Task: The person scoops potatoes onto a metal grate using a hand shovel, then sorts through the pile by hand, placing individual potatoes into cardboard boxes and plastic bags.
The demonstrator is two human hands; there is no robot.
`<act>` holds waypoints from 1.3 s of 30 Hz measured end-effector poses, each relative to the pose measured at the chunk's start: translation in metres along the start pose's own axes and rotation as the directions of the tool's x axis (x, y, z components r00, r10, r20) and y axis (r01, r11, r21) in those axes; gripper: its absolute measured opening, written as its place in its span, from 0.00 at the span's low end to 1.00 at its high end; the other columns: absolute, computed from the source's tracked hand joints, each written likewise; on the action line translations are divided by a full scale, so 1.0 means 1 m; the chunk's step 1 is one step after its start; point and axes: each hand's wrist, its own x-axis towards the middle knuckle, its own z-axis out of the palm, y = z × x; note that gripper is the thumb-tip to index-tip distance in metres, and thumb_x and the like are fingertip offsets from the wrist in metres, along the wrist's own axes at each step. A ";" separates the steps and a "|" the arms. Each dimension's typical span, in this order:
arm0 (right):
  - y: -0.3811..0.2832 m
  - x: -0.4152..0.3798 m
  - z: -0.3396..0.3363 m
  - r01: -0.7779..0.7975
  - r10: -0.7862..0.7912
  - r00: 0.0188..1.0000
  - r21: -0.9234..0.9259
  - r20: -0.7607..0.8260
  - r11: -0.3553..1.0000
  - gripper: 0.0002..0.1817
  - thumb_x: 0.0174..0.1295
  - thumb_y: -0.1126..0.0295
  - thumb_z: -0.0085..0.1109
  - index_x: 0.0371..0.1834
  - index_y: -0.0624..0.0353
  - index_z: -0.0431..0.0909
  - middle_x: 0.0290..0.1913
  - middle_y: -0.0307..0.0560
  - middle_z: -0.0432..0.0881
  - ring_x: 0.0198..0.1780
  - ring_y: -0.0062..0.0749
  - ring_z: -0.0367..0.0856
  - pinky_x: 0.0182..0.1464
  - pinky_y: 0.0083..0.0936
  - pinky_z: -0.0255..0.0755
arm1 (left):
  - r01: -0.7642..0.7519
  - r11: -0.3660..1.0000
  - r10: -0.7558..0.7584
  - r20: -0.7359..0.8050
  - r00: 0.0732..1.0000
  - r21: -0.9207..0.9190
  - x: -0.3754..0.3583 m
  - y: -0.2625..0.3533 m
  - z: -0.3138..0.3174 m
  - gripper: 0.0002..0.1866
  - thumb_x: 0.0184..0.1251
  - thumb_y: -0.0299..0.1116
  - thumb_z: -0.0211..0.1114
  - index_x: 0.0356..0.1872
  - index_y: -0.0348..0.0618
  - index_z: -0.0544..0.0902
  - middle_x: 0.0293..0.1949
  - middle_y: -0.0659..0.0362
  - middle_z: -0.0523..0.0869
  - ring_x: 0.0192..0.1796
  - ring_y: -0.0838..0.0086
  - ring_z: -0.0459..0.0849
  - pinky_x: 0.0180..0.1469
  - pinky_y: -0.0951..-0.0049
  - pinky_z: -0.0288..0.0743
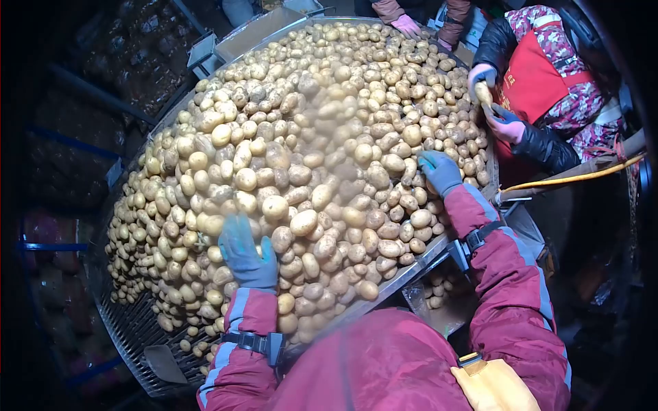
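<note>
A flat grey piece (pixel 164 364) lies by the slatted table's (pixel 129 330) near-left corner. Beyond the right edge runs a yellow cable (pixel 582 179).

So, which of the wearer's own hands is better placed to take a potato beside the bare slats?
Probably the left hand: it lies open over the potatoes, on the side nearer the bare slats. The right hand is farther away, nearer the co-worker in the red apron.

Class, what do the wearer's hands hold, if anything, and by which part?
The left hand, open over the potatoes, shows no hold; whether the right hand grips one cannot be told.
</note>
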 end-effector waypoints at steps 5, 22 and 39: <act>0.002 0.016 -0.033 -0.188 0.201 0.973 0.113 -0.116 0.976 0.13 0.67 0.62 0.62 0.50 0.53 0.87 0.49 0.51 0.89 0.50 0.48 0.87 0.54 0.36 0.79 | 0.014 1.000 -0.014 0.008 1.000 0.010 0.001 0.000 0.001 0.40 0.59 0.35 0.70 0.75 0.40 0.69 0.75 0.42 0.67 0.76 0.47 0.65 0.77 0.45 0.57; -0.020 0.074 0.022 -0.344 0.346 0.938 0.087 -0.006 0.935 0.18 0.64 0.54 0.62 0.50 0.52 0.86 0.48 0.58 0.88 0.52 0.55 0.86 0.56 0.43 0.78 | 0.005 1.000 -0.005 -0.001 1.000 0.023 0.000 0.001 0.005 0.42 0.58 0.33 0.70 0.77 0.42 0.67 0.76 0.44 0.66 0.75 0.46 0.65 0.77 0.46 0.58; -0.059 0.097 0.002 -0.593 0.335 0.758 0.805 0.560 -0.006 0.23 0.68 0.54 0.68 0.58 0.58 0.83 0.41 0.44 0.87 0.31 0.30 0.86 0.33 0.28 0.85 | 0.049 0.999 -0.049 0.068 0.997 0.009 0.003 0.004 -0.003 0.41 0.61 0.37 0.68 0.77 0.40 0.66 0.77 0.41 0.65 0.78 0.46 0.63 0.79 0.44 0.52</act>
